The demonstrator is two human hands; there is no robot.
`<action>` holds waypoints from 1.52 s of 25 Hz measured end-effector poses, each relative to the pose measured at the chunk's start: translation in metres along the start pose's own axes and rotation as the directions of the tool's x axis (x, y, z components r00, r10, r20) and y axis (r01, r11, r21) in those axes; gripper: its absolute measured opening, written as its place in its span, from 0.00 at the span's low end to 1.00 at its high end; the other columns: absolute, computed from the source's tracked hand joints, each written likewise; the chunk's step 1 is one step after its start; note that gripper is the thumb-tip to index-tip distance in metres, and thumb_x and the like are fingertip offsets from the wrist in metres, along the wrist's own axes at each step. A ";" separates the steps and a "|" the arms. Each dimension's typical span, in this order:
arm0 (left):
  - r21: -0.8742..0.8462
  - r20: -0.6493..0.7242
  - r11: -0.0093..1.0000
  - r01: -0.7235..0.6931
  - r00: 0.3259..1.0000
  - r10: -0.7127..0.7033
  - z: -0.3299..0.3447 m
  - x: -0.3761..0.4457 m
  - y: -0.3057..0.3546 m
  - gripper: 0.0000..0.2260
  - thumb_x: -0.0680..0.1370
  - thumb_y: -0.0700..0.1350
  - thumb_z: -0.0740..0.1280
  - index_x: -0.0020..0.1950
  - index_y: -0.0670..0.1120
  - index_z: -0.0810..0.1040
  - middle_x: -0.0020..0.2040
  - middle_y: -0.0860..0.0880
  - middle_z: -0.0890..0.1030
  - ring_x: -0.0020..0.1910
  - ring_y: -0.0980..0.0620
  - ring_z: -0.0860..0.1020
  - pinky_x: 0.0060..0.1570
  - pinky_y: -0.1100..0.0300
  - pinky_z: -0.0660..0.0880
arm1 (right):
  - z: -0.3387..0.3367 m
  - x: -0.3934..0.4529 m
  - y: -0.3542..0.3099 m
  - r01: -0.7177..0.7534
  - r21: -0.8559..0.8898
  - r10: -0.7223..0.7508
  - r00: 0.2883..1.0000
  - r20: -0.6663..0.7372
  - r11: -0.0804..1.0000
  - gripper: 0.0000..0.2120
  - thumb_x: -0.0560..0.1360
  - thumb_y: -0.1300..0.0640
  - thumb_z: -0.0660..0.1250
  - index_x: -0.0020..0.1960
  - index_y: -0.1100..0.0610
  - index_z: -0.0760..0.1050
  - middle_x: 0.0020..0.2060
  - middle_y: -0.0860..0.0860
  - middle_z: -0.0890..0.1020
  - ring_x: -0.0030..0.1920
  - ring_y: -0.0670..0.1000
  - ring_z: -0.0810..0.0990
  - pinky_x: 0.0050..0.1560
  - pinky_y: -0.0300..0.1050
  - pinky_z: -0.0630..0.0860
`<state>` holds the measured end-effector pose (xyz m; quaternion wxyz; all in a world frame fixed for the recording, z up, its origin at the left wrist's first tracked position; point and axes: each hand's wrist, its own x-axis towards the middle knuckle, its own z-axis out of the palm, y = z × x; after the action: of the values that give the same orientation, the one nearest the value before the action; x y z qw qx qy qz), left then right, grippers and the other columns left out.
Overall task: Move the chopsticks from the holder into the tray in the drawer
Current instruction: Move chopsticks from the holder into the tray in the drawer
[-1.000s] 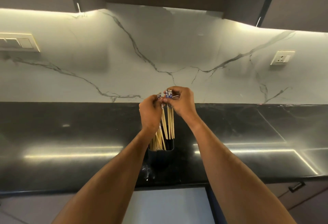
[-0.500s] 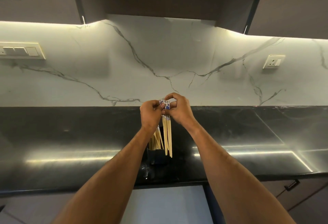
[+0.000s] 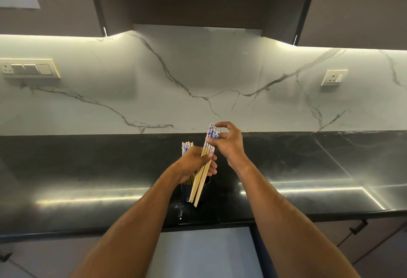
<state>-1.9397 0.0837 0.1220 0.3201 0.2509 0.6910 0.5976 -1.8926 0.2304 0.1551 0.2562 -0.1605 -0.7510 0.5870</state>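
Note:
A small bundle of wooden chopsticks [image 3: 201, 184] with blue-and-white tops is out of the black holder [image 3: 185, 194] and tilts over it. My right hand [image 3: 229, 143] pinches the bundle's patterned tops. My left hand [image 3: 193, 163] wraps the same bundle at its middle. More chopsticks [image 3: 186, 146] stand in the holder behind my left hand, which hides most of the holder. Below the counter edge, the open drawer [image 3: 204, 251] shows a pale inside; I cannot see a tray in it.
The glossy black counter [image 3: 308, 167] runs left to right under a white marble wall [image 3: 198, 83]. A switch plate [image 3: 29, 68] and a socket [image 3: 333, 77] sit on the wall. Dark cabinets hang above. A closed drawer handle [image 3: 357, 227] is at lower right.
The bundle has come up out of the holder and tilted, tops right. My left hand slid down from the tops to its middle. The camera view moved lower.

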 end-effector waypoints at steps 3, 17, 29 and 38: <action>0.020 -0.037 1.000 0.018 0.999 -0.017 0.003 -0.005 -0.006 0.11 0.84 0.43 0.62 0.56 0.37 0.79 0.45 0.40 0.84 0.45 0.43 0.85 0.54 0.46 0.82 | -0.008 -0.006 0.008 0.119 -0.235 -0.093 0.988 0.120 0.965 0.26 0.73 0.59 0.77 0.69 0.56 0.74 0.59 0.52 0.83 0.57 0.49 0.84 0.55 0.39 0.80; 0.205 -0.010 0.976 0.070 0.998 -0.069 0.014 -0.020 -0.015 0.09 0.84 0.40 0.62 0.54 0.37 0.79 0.46 0.40 0.84 0.46 0.44 0.85 0.53 0.49 0.82 | -0.030 -0.022 0.021 0.300 -0.405 -0.225 0.949 0.222 0.864 0.12 0.76 0.62 0.74 0.59 0.59 0.83 0.50 0.52 0.87 0.50 0.46 0.85 0.54 0.43 0.83; 0.701 -0.049 0.698 0.144 0.987 -0.155 0.042 -0.026 -0.033 0.08 0.83 0.38 0.60 0.49 0.39 0.77 0.41 0.43 0.81 0.40 0.46 0.81 0.52 0.50 0.80 | -0.043 -0.055 0.045 0.662 -0.627 -0.237 0.742 0.627 0.411 0.24 0.74 0.59 0.75 0.68 0.55 0.74 0.60 0.54 0.83 0.62 0.54 0.80 0.63 0.51 0.78; 0.959 -0.007 0.277 0.066 0.978 -0.209 0.078 -0.031 -0.070 0.09 0.81 0.40 0.65 0.62 0.42 0.77 0.55 0.42 0.82 0.53 0.44 0.81 0.60 0.49 0.77 | -0.046 -0.088 0.103 0.633 -0.733 0.165 0.718 0.676 0.250 0.09 0.77 0.64 0.69 0.56 0.55 0.78 0.50 0.56 0.84 0.48 0.57 0.83 0.49 0.52 0.82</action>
<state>-1.8585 0.1014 0.0511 0.1987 0.3666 0.9086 0.0224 -1.8008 0.2466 0.0467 -0.0696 0.0553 -0.9960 -0.0115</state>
